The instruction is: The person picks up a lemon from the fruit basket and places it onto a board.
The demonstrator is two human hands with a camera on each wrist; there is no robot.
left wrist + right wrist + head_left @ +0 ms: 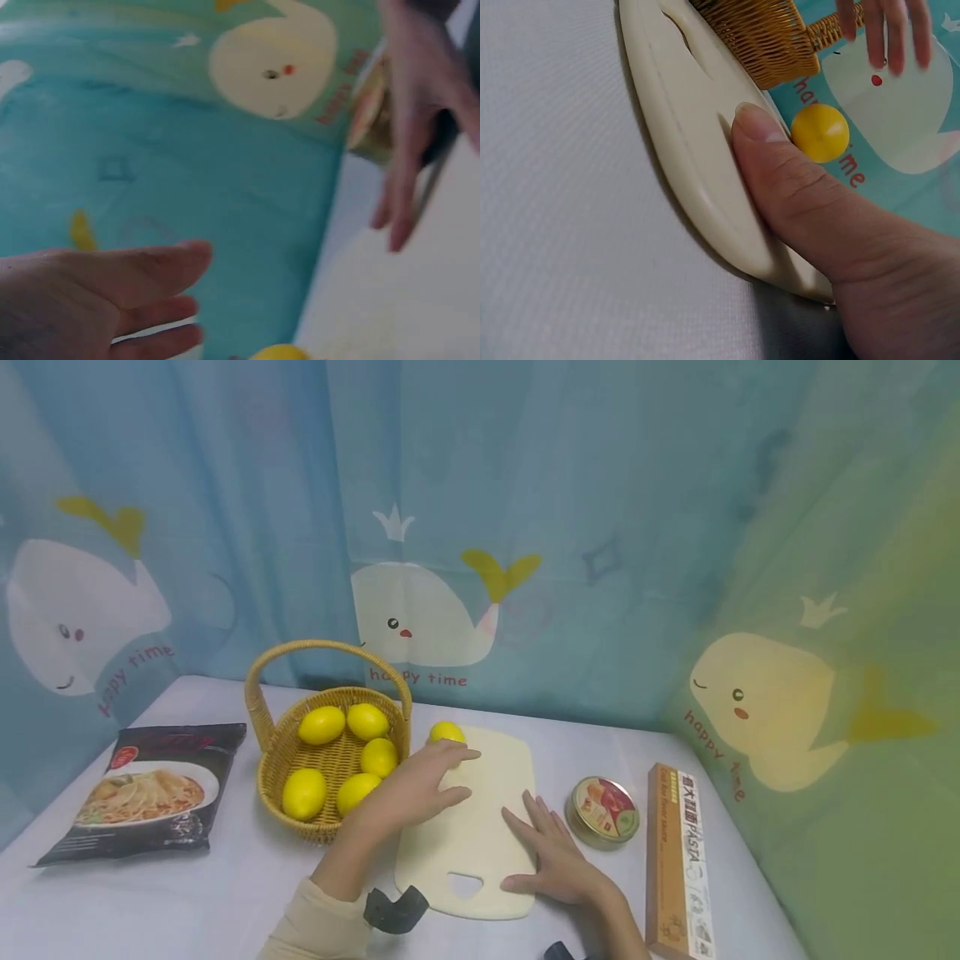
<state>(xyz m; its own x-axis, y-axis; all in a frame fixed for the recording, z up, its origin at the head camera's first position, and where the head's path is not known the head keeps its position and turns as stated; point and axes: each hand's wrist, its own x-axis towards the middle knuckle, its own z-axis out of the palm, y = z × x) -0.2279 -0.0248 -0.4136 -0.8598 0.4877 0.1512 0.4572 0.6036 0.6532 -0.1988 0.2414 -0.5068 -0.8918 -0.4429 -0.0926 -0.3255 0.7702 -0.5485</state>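
A cream cutting board (480, 810) with a handle hole lies flat on the table. My left hand (420, 783) hovers over its left side, fingers extended and nothing in them. Just beyond those fingers is a yellow lemon (447, 732), at the far left edge of the board; the right wrist view also shows this lemon (820, 133), with the left hand (889, 34) raised apart from it. My right hand (557, 860) rests on the board's right edge with spread fingers. Its thumb (787, 176) lies on the board's surface.
Left of the board stands a wicker basket (270, 785) with a tall handle, holding several lemons (304, 793). A black noodle packet (150, 793) lies farther left. To the right are a round tin (602, 812) and a long pasta box (681, 860). Curtains (600, 610) enclose the table.
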